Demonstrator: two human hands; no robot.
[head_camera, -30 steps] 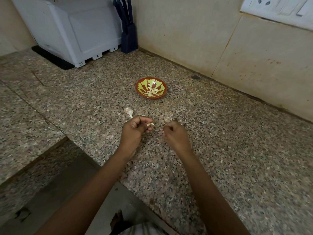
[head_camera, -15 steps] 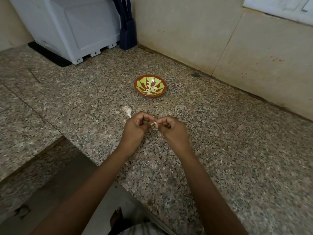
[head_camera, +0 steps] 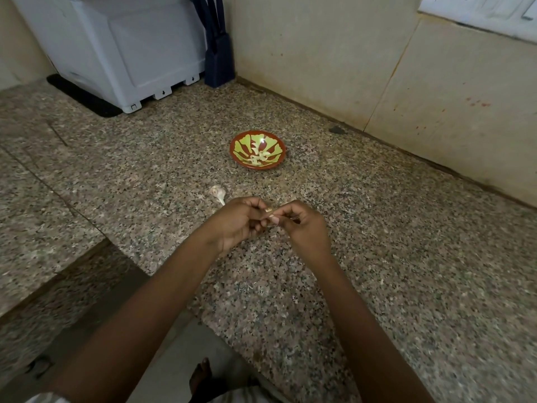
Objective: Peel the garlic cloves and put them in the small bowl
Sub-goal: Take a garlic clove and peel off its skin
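both hands meet just above the granite counter (head_camera: 377,257), fingertips touching. the left hand (head_camera: 238,221) curls round a garlic clove (head_camera: 268,210) and the right hand (head_camera: 302,225) pinches it from the other side. only a small pale-yellow bit shows between the fingers. the small bowl (head_camera: 234,141), red with green petals, sits beyond the hands and holds peeled cloves (head_camera: 258,157). a papery garlic head (head_camera: 218,192) lies just beside the left knuckles.
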